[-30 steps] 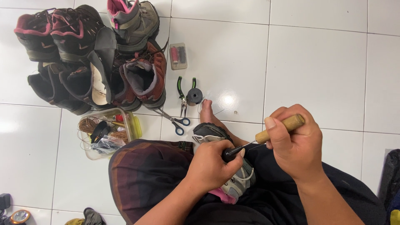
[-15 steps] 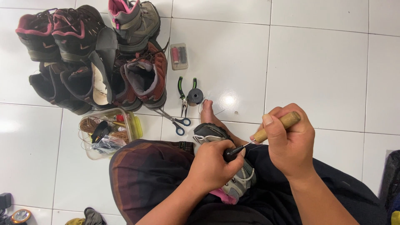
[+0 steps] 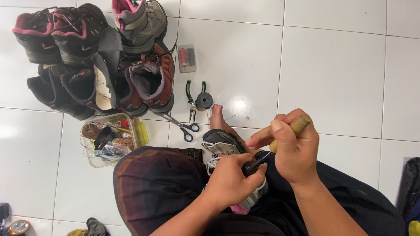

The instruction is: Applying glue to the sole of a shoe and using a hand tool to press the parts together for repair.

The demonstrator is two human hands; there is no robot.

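Observation:
My right hand [image 3: 294,150] grips the wooden handle of a stitching awl [image 3: 295,127], its metal tip angled down-left into a grey and black shoe [image 3: 223,146] resting on my lap. My left hand [image 3: 232,180] clamps the shoe's side and presses right beside the awl's dark tip. White laces and a pink lining edge show under the left hand. My bare foot [image 3: 217,119] sticks out beyond the shoe's toe. Most of the shoe's body is hidden by my hands.
A pile of worn hiking shoes [image 3: 96,61] lies at the upper left on white floor tiles [image 3: 332,70]. Nearby are a clear tub of thread and tools [image 3: 111,139], scissors [image 3: 183,126], green-handled pliers [image 3: 191,97], a black thread spool [image 3: 204,101] and a small plastic box [image 3: 187,57].
My right hand has dropped slightly and moved left with the awl, driving its tip closer into the shoe. The left hand keeps its hold.

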